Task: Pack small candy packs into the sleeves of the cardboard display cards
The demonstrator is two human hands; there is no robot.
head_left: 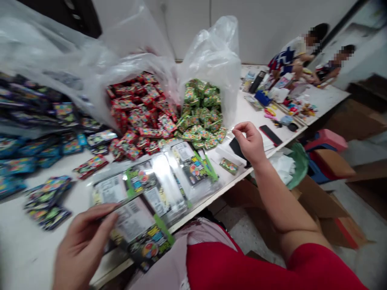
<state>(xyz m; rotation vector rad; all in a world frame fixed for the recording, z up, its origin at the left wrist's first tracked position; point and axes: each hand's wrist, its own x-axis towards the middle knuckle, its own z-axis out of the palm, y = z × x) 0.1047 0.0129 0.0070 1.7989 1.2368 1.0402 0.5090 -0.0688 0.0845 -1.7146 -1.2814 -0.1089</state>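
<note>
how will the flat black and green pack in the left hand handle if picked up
Held by its edge in the left hand, the pack shows no clear sag: probably fairly stiff. It looks thin, so likely light.

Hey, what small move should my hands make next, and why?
Probably bring your right hand over to the black-and-green package: your left hand pinches it at one edge, while the right is raised away from it.

White wall (256, 32), seemingly grey floor (334, 197).
</note>
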